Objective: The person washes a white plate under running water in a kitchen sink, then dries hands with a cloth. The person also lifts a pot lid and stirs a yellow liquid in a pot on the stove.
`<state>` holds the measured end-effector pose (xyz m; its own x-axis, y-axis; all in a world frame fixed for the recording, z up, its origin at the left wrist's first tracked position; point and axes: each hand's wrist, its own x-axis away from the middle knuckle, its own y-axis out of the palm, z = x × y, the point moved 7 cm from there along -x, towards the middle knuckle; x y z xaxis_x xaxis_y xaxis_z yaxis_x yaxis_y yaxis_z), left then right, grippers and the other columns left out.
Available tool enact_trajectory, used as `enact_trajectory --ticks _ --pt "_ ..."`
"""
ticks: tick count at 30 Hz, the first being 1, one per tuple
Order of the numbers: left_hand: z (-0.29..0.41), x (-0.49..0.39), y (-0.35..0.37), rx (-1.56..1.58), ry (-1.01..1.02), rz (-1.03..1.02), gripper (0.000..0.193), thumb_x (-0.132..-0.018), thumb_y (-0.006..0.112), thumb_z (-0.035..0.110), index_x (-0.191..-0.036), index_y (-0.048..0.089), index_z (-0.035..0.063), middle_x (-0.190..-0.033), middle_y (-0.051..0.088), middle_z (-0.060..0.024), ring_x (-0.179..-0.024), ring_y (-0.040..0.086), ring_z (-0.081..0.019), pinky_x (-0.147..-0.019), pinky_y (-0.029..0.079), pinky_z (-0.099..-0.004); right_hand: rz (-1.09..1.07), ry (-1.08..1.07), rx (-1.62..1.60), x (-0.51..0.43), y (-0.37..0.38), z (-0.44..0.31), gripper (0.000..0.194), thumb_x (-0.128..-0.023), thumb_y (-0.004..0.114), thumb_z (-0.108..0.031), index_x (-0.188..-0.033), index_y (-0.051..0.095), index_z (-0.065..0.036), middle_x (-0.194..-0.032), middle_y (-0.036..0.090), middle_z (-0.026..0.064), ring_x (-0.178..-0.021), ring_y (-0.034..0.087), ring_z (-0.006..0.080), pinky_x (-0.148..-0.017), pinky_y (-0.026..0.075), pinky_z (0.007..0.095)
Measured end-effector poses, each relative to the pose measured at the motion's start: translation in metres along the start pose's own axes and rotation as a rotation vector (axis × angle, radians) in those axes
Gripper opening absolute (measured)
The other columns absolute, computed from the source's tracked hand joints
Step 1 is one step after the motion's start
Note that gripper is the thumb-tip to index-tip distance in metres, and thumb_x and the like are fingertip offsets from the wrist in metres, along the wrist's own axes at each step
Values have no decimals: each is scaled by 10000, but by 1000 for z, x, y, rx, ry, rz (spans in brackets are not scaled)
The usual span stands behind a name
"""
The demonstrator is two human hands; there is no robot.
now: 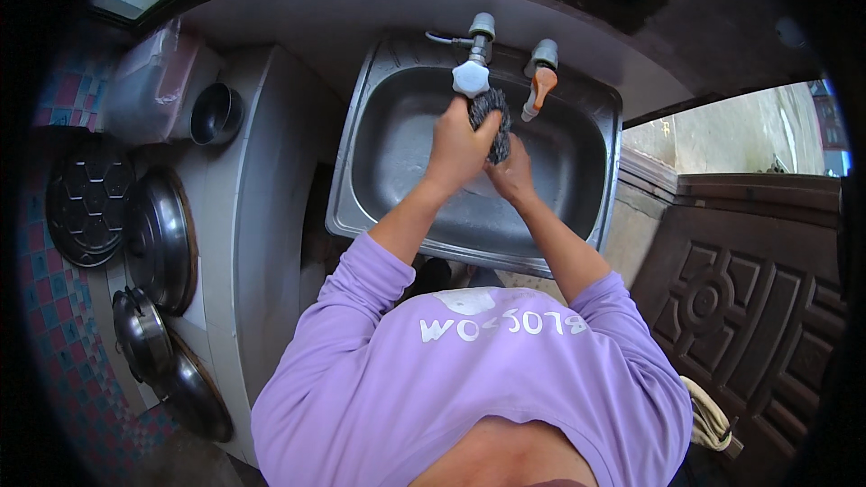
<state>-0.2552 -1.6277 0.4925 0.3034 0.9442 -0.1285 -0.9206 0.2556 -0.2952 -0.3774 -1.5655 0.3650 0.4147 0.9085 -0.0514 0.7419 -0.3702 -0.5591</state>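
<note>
Over the metal sink (399,206), my left hand (457,149) grips a dark grey, fuzzy-looking scrubber or cloth (499,108), its thumb lying across the front. My right hand (513,172) has hold of the same item's lower end, and its fingers are partly hidden behind it. Just above my left hand is a tap with a white knob (471,78). Whether water runs from it cannot be made out. A second tap with an orange lever (543,84) stands to its right, apart from both hands.
To the left, a tiled counter (223,230) holds a small metal bowl (216,113), a clear plastic bin (152,91), a large lidded pan (161,240) and a lidded pot (143,331). A carved dark wooden door (737,291) stands at the right, near a coiled hose (707,412).
</note>
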Motion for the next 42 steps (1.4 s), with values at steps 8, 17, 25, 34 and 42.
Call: enact_trajectory --ticks 8,17,25,34,42 --pt "-77 -6 -40 601 -538 253 183 -891 582 157 -997 572 9 -802 638 -70 -593 618 -139 -390 480 -270 33 40 -83 15 -13 12 523 -639 735 -141 -1113 557 -11 -1015 603 157 -939 602 279 -845 470 349" --pt "-99 22 -61 -434 -49 200 282 -794 643 67 -1071 647 115 -878 621 -114 -811 628 -271 -745 492 -360 5 603 -530 3 24 45 468 -827 665 -345 -1084 561 32 -861 628 125 -716 612 224 -584 465 342" --pt "-47 52 -4 -539 393 -176 321 -736 667 35 -1050 616 71 -1124 556 -156 -1008 560 -325 -869 471 -383 -163 815 -965 -13 48 7 397 -897 556 -411 -1070 550 -54 -855 615 85 -630 629 206 -417 478 352" --pt "60 -26 -53 -778 476 -124 483 -773 718 356 -1198 589 167 -849 642 -122 -713 653 -285 -622 530 -363 -216 774 -767 -10 33 13 440 -876 579 -433 -1084 568 -45 -903 629 84 -711 651 196 -472 501 349" --pt "58 -46 -32 -866 499 -196 338 -785 691 399 -984 648 129 -743 639 -110 -658 646 -279 -575 509 -371 -163 765 -903 -10 36 5 435 -882 577 -402 -1085 566 -17 -906 629 98 -702 657 198 -446 507 346"
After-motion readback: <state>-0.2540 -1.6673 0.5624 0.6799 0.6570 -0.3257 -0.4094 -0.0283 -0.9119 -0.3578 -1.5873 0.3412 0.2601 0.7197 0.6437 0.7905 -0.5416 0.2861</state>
